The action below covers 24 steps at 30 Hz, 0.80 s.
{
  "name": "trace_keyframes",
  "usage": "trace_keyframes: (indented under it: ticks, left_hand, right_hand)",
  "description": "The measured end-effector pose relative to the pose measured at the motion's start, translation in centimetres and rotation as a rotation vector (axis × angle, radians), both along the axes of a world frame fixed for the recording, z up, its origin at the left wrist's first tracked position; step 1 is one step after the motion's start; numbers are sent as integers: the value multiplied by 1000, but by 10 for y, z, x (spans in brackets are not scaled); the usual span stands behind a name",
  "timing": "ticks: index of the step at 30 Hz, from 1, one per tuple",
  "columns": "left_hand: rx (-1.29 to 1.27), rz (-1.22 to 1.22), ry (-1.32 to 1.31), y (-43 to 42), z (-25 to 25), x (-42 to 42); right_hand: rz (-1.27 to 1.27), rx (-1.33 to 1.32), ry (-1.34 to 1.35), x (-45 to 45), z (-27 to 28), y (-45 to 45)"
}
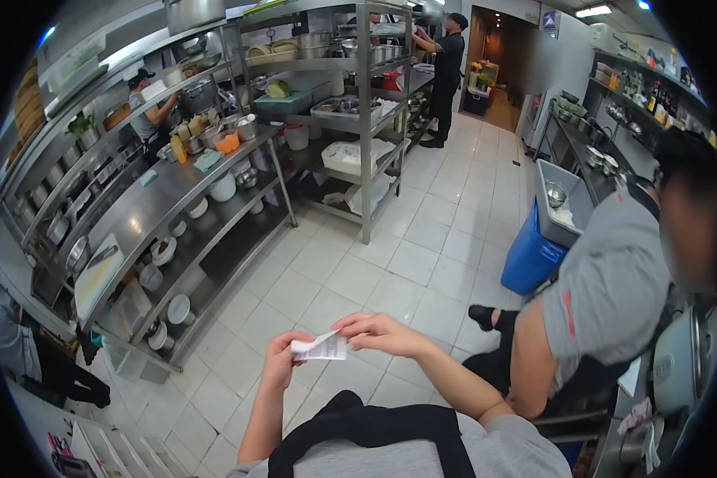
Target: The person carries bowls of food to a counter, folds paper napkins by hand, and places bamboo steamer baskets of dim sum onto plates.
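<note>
A small white slip of printed paper (327,349), curled at its left end, is held up in front of my chest. My left hand (280,355) pinches the curled left end between thumb and fingers. At the upper right edge of the slip, my right hand (382,332) has its thumb and fingertips closed on the paper. The print is too small to read. Below both hands are the black straps (366,434) of my apron over a grey shirt.
A steel counter (163,199) with pots runs along the left. Ahead stands a metal shelf rack (366,143). Close on my right is a person in a grey shirt (613,271), beside a blue bin (530,251) topped by a grey tub (562,187). Other people work farther back. White floor tiles (406,263) lie between.
</note>
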<state>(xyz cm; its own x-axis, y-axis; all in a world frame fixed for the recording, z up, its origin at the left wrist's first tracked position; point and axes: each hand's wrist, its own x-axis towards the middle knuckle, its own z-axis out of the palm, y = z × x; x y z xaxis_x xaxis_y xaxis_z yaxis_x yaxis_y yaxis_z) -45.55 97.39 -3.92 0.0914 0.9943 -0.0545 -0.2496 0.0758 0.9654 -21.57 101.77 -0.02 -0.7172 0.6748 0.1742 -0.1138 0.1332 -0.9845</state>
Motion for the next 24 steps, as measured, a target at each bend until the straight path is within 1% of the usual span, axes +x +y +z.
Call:
trace_keyframes:
  ticks: [1,2,3,4,5,7,9,11,12,13,14,15,16,18,19,20,21,22,24]
  left_hand:
    - [5,-3,9,19,-7,2]
    - [-49,89,-31,39,-16,1]
    - [-103,178,-64,62,-22,0]
    - [-107,183,-90,87,-29,3]
    - [-108,163,-70,120,-35,9]
    - [-159,200,-162,180,-42,28]
    - [-155,160,-162,249,-38,51]
    - [-134,31,-146,318,-23,87]
    - [-138,-43,-111,349,-13,107]
    - [-135,-59,-128,380,-9,127]
    - [-143,-205,-59,409,-7,148]
    - [-150,-350,15,437,-6,169]
    - [-150,-365,10,462,-7,193]
    - [-140,-620,159,504,-13,246]
    - [-143,-631,158,522,-14,269]
    - [-110,-740,169,540,-12,291]
    - [-74,-846,179,559,-13,313]
    - [-75,-849,179,580,-18,333]
    - [21,-973,197,625,-27,370]
  right_hand:
    - [89,86,-46,-6,-3,28]
    - [80,90,-30,-8,-5,56]
    - [118,139,-118,-10,-7,84]
    - [150,186,-205,-10,-10,111]
    - [128,184,-188,-6,-14,137]
    - [59,181,-246,8,-23,187]
    - [-1,194,-287,32,-29,239]
    - [-52,203,-351,67,-28,281]
    - [-136,150,-267,88,-26,298]
    - [-221,99,-181,111,-24,315]
    - [-234,101,-196,135,-26,331]
    - [-354,25,-159,161,-29,346]
    - [-473,-54,-116,184,-33,359]
    - [-650,-200,-60,229,-39,375]
    - [-725,-214,-64,249,-46,382]
    - [-798,-226,-67,271,-54,389]
    - [-804,-227,-66,290,-60,398]
    - [-827,-263,-27,309,-64,408]
    - [-844,-301,11,342,-66,442]
